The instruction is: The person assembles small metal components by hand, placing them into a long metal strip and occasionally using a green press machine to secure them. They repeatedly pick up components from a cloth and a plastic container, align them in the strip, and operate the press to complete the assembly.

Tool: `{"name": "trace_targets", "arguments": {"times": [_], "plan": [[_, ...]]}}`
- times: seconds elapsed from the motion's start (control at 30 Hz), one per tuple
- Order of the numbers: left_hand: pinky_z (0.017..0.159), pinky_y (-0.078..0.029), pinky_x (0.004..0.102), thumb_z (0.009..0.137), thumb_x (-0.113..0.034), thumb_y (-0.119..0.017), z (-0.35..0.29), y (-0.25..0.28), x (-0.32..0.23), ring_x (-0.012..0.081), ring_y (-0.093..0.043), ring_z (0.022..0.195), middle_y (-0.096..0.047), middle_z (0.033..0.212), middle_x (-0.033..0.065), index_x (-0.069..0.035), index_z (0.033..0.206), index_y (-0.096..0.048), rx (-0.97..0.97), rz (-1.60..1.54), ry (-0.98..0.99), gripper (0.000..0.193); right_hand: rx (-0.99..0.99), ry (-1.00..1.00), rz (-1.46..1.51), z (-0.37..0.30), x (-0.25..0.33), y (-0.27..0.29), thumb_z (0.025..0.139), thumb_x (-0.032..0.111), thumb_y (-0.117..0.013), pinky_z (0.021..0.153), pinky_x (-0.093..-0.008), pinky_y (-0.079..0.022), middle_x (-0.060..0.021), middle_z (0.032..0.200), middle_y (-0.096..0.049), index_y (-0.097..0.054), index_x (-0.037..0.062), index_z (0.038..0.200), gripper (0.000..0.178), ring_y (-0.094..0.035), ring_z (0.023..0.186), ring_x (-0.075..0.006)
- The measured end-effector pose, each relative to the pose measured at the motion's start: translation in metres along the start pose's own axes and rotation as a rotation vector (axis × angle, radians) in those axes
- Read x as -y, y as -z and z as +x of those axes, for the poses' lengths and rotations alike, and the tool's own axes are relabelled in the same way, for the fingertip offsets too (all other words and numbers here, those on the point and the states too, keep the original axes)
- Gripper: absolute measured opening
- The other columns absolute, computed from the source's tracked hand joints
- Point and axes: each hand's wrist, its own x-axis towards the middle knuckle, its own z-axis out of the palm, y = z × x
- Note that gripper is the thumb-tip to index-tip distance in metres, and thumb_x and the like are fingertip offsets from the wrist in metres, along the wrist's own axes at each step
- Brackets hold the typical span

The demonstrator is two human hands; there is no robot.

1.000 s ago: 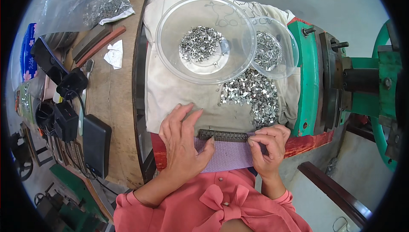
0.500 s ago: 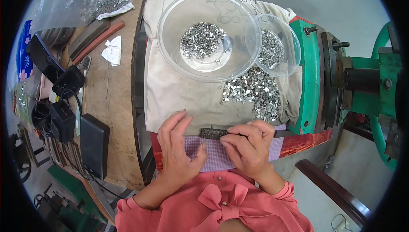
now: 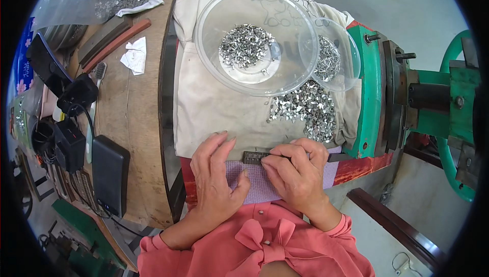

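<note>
A narrow dark metal strip (image 3: 253,157) lies along the near edge of a cream cloth (image 3: 214,109), on a lilac checked cloth (image 3: 260,185). My left hand (image 3: 216,177) rests flat beside its left end, fingertips touching it. My right hand (image 3: 295,172) lies over the strip's right part, fingers pinched at its top edge; whether they hold a small piece I cannot tell. A loose heap of small silver metal clips (image 3: 305,109) lies on the cream cloth just beyond my right hand.
A large clear plastic bowl (image 3: 209,37) with silver clips stands at the back, a smaller clear bowl (image 3: 351,58) behind its right side. A green metal press (image 3: 433,93) stands at the right. A wooden bench (image 3: 137,124) at the left carries a black box, chargers and a clip bag.
My right hand slid left along the strip from its right end toward the middle. My left hand stayed beside the left end.
</note>
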Motion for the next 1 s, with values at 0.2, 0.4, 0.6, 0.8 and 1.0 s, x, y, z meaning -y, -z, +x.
{"name": "trace_targets", "arguments": {"times": [0.2,0.4,0.6,0.8,1.0], "plan": [[0.109,-0.032,0.0486,0.07,-0.003,-0.066,0.0,-0.001,-0.001,0.0387,-0.043,0.128,-0.046,0.139,0.0204,-0.001,0.137,-0.046,0.003,0.003,0.005,0.07,0.0,-0.008,0.023,0.002,-0.001,-0.001,0.068,0.013,-0.083,0.092,-0.0385,-0.036,0.0045,0.099,-0.064,-0.072,0.0152,0.089,0.023,-0.053,0.104,-0.0223],[0.109,-0.031,0.0485,0.07,-0.003,-0.066,0.0,0.0,-0.001,0.0385,-0.043,0.128,-0.046,0.139,0.0199,-0.001,0.137,-0.047,0.003,0.006,0.009,0.07,-0.049,-0.047,0.028,-0.001,-0.005,0.009,0.066,0.014,-0.085,0.089,-0.0375,-0.036,0.0044,0.093,-0.065,-0.074,0.0159,0.086,0.023,-0.056,0.098,-0.0223],[0.109,-0.031,0.049,0.07,-0.003,-0.065,0.001,-0.001,-0.001,0.0388,-0.043,0.129,-0.047,0.138,0.0202,-0.001,0.136,-0.048,-0.001,0.01,0.012,0.068,-0.134,-0.209,0.052,-0.019,-0.026,0.027,0.067,0.001,-0.083,0.082,-0.0365,-0.044,-0.0022,0.089,-0.066,-0.074,0.0098,0.085,0.022,-0.058,0.092,-0.0244],[0.11,-0.03,0.0494,0.072,-0.002,-0.065,0.0,-0.002,-0.001,0.0393,-0.042,0.129,-0.047,0.139,0.0207,0.0,0.132,-0.049,0.009,0.042,0.011,0.063,-0.204,-0.519,0.344,-0.043,-0.044,0.035,0.076,-0.001,-0.08,0.07,-0.0294,-0.049,-0.0078,0.09,-0.067,-0.075,0.0023,0.09,0.016,-0.063,0.081,-0.0194],[0.11,-0.029,0.0501,0.073,-0.002,-0.066,0.001,-0.002,-0.003,0.0398,-0.042,0.13,-0.047,0.139,0.0213,0.001,0.13,-0.051,0.026,0.06,0.016,0.058,-0.096,-0.502,0.384,-0.033,-0.042,0.039,0.08,-0.001,-0.078,0.067,-0.028,-0.052,-0.0088,0.09,-0.067,-0.075,0.0011,0.092,0.013,-0.065,0.078,-0.0181]]}}
